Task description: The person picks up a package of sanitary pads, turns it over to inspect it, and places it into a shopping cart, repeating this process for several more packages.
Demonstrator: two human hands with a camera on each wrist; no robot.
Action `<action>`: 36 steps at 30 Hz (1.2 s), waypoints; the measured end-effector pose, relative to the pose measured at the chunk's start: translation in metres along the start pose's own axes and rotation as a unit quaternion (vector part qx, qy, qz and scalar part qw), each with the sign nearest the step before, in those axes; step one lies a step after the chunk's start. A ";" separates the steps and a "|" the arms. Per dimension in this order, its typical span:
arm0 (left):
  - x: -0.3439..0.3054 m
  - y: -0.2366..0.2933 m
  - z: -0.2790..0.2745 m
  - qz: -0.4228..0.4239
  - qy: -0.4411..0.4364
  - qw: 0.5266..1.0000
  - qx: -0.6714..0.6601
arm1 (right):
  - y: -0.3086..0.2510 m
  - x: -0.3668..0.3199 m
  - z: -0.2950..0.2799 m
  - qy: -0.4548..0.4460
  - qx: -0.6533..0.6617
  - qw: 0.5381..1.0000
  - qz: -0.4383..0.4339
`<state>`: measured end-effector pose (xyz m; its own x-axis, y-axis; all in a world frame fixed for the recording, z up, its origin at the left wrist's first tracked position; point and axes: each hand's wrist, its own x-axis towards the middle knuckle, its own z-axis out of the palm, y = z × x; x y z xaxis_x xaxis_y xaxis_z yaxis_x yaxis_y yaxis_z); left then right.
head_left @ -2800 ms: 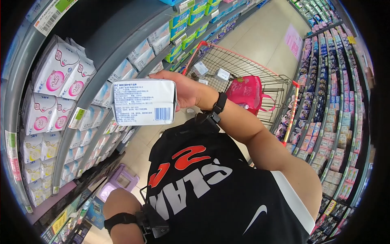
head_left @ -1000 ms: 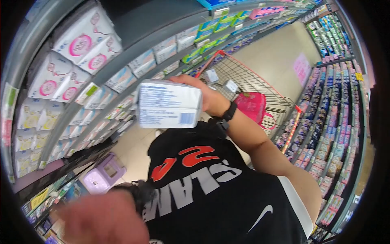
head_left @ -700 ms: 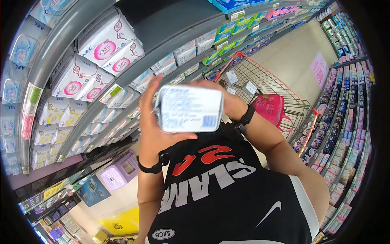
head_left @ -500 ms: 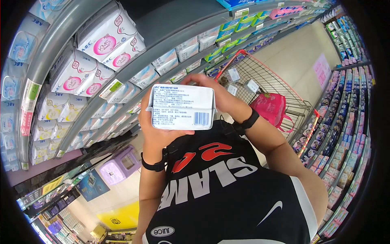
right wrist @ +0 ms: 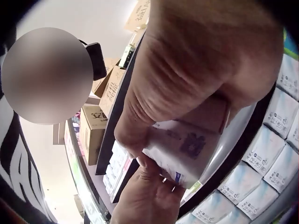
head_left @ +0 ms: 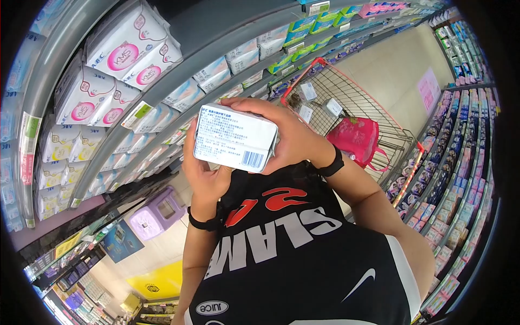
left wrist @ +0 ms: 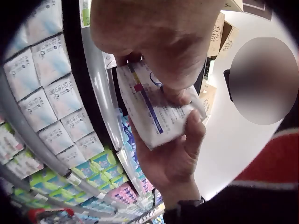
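Observation:
A white pack of sanitary pads [head_left: 233, 135] is held in front of the chest, its printed end with a barcode turned up toward the head camera. My left hand [head_left: 208, 184] grips the pack's left side. On the opposite side my right hand [head_left: 295, 132] holds it, fingers over the far edge. In the left wrist view, the left thumb bends down onto the pack's printed side [left wrist: 154, 109], and the right hand [left wrist: 163, 165] cups it from below. The right wrist view shows both thumbs close together at the wrapper [right wrist: 182, 144]; the right hand hides part of it.
Shelves of ABC packs [head_left: 122, 57] curve along the left. A wire shopping cart [head_left: 374, 108] stands ahead to the right, holding several small white packs [head_left: 334, 108] and a pink bag [head_left: 355, 138]. More stocked shelves [head_left: 455, 179] line the right. A purple stool [head_left: 157, 212] sits on the floor at left.
At first only my right hand held the pack. My left hand came up from the lower left and took hold of the other side. The pack has since tilted slightly between both hands.

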<state>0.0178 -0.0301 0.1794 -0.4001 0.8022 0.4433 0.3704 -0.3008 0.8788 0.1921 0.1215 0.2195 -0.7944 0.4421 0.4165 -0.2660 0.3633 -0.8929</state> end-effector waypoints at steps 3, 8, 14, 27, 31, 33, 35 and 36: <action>-0.005 -0.001 0.008 -0.009 0.020 0.999 -0.031 | 0.001 -0.001 -0.006 -0.018 -0.021 1.000 0.004; -0.005 -0.001 0.009 -0.010 0.025 0.999 -0.036 | 0.005 -0.001 -0.004 -0.012 -0.012 1.000 0.005; -0.004 -0.006 0.006 0.010 0.018 1.000 -0.017 | 0.009 -0.001 -0.001 -0.006 0.010 1.000 0.011; -0.001 -0.002 0.006 -0.025 0.058 0.998 0.005 | 0.005 0.006 -0.010 -0.036 0.018 0.999 0.033; 0.000 -0.001 0.005 -0.031 0.073 0.997 -0.009 | 0.003 0.009 -0.007 -0.026 0.038 0.999 0.021; 0.001 0.002 0.002 -0.027 0.062 0.998 -0.012 | 0.001 0.010 -0.007 -0.030 0.048 0.998 0.024; 0.003 0.002 -0.001 -0.013 0.047 0.998 -0.031 | -0.002 0.011 -0.010 -0.039 0.053 0.997 0.033; 0.004 0.001 -0.003 -0.002 0.038 0.998 -0.049 | -0.003 0.011 -0.011 -0.043 0.056 0.997 0.038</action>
<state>0.0140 -0.0280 0.1823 -0.4649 0.7628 0.4494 0.2871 -0.3503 0.8916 0.1902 0.1340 0.2281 -0.8576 0.3902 0.3351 -0.2586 0.2360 -0.9367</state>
